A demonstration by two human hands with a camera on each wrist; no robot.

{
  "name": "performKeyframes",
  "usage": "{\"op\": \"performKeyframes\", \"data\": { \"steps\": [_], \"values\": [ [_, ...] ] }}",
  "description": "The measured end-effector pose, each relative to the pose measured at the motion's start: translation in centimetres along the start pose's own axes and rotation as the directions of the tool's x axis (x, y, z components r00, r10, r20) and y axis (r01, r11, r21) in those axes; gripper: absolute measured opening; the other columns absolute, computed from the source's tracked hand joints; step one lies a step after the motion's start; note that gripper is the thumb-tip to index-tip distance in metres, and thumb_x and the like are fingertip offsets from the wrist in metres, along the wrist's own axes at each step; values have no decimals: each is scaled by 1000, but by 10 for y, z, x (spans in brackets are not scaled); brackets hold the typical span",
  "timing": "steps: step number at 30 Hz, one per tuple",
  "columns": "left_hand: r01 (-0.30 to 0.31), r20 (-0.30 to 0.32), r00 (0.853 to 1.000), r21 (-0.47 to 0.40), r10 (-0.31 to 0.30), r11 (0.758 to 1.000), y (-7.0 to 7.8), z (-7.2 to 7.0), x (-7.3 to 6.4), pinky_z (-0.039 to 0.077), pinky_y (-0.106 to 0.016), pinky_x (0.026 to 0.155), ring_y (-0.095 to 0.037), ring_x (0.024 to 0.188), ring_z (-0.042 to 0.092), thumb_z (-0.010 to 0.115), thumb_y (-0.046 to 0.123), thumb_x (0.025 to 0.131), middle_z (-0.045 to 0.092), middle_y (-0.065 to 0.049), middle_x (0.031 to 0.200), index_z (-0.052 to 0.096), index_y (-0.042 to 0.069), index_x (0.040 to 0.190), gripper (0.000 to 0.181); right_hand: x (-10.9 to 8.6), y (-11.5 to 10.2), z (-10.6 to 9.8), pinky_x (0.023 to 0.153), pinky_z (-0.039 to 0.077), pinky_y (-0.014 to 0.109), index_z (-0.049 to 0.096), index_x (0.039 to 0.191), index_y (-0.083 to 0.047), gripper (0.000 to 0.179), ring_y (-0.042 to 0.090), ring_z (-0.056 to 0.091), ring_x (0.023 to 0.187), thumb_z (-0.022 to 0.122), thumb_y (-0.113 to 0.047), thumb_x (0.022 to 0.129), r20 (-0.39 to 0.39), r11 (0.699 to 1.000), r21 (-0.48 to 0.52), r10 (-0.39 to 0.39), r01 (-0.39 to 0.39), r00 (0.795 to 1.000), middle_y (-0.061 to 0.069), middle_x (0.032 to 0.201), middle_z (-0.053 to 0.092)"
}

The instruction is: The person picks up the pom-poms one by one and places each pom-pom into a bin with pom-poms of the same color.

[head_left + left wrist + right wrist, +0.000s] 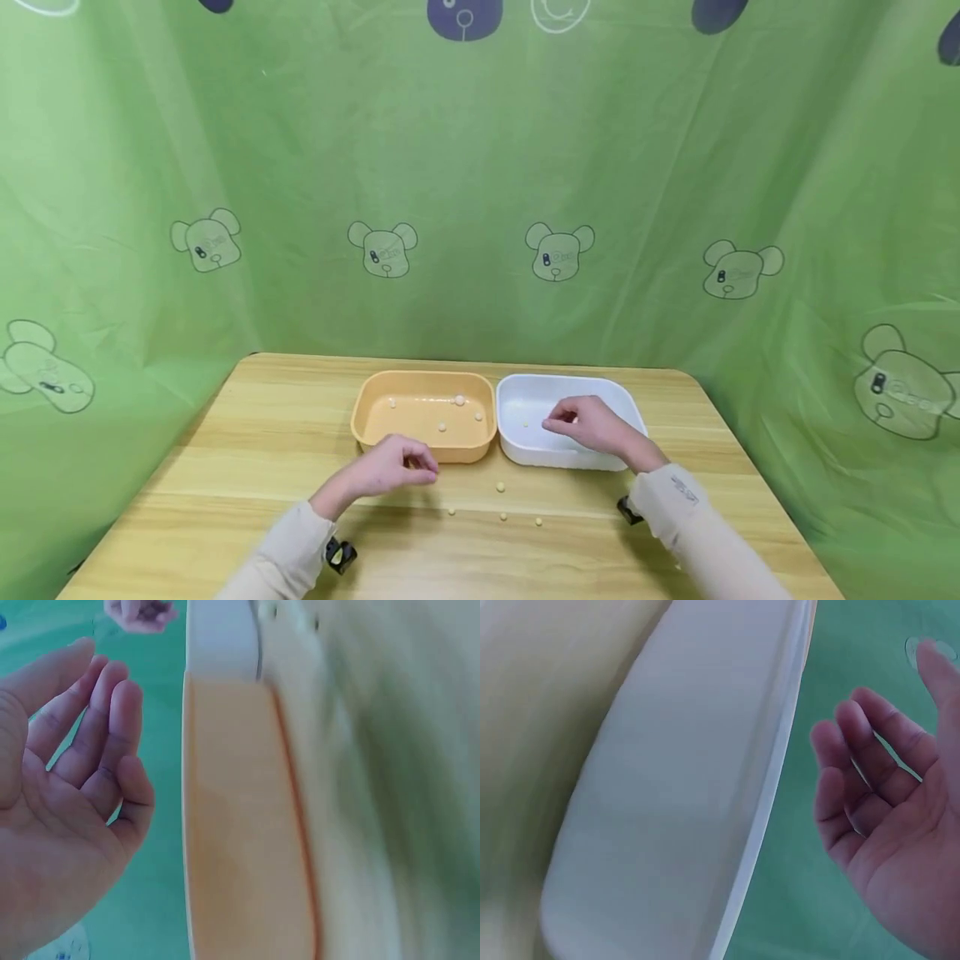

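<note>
My left hand (390, 465) hovers at the near edge of the orange tray (366, 433), fingers loosely bent, with nothing seen between them. Over the white tray (517, 450) is my right hand (588, 423); its palm shows bare in the right wrist view, thumb apart from the relaxed fingers. Several small pale balls lie in the orange tray, the largest a whitish ball (460, 400) near its back. A tiny yellow ball (526, 425) rests inside the white tray, left of the right fingertips. On the table in front are several yellowish balls, among them a larger ball (500, 487).
Both trays stand side by side near the back of the wooden table (285, 417). A green curtain (465, 317) with bear faces hangs behind and at both sides. Dark wrist cameras are strapped under both sleeves.
</note>
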State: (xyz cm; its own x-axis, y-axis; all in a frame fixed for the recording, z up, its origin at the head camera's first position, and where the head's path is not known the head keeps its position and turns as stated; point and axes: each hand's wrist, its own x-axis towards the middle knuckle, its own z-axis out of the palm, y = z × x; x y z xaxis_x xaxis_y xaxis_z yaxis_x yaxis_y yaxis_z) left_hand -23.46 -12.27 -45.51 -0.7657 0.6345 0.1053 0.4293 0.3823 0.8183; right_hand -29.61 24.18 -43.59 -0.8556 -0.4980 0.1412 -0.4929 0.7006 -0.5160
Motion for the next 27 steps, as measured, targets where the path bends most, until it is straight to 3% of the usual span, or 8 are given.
{"op": "performKeyframes", "data": {
  "steps": [3, 9, 20, 27],
  "values": [
    [4, 47, 999, -42, -2, 999, 4, 10, 2, 51, -26, 75, -10, 79, 61, 71, 9, 83, 68, -4, 88, 68, 4, 96, 14, -16, 14, -7, 70, 48, 28, 70, 86, -16, 21, 8, 57, 76, 66, -37, 88, 4, 1000, -16, -10, 11, 1000, -13, 80, 63],
    [21, 55, 998, -25, -20, 999, -2, 22, 7, 50, -27, 79, -8, 82, 61, 72, 4, 81, 67, -13, 96, 66, -1, 100, 21, -41, 37, -15, 68, 49, 27, 69, 85, -14, 21, 7, 57, 74, 69, -35, 86, 5, 1000, -27, -17, 17, 1000, -11, 79, 63],
    [92, 81, 992, 35, -94, 995, -16, 37, 15, 49, -22, 74, -8, 78, 59, 76, 7, 76, 66, -3, 88, 66, 2, 99, 26, -59, 56, -14, 68, 49, 26, 69, 88, -15, 16, 4, 56, 74, 68, -31, 88, 11, 999, -33, 27, -27, 1000, -12, 80, 62],
    [109, 81, 990, 111, -119, 988, -19, 47, 14, 48, -22, 75, -10, 81, 60, 77, 8, 75, 66, 0, 92, 67, 5, 99, 27, -63, 61, -10, 68, 49, 25, 70, 88, -16, 9, 4, 56, 75, 68, -24, 88, 0, 999, -26, 40, -40, 999, -12, 81, 62]
  ]
}}
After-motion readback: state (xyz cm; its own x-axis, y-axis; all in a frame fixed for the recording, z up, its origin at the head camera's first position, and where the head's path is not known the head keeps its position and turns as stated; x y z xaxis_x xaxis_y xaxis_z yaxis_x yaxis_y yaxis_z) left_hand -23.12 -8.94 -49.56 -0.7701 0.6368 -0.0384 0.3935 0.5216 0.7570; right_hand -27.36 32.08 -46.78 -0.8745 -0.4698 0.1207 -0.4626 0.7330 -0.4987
